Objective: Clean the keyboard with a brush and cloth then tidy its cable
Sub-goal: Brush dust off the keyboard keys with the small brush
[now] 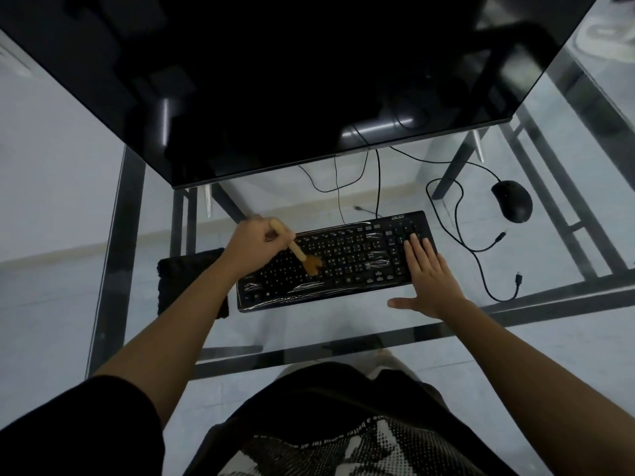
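A black keyboard lies on the glass table, with shiny plastic film over its keys. My left hand grips a small wooden brush; its tan bristles touch the keys left of the keyboard's middle. My right hand lies flat with fingers spread on the keyboard's right end, over the number pad. The keyboard's cable runs from its back edge up behind the monitor. A black cloth lies just left of the keyboard, partly under my left forearm.
A large dark monitor hangs over the back of the glass table. A black mouse sits at the right, its cable looping loosely toward the table's right front. The table's black frame bars show through the glass.
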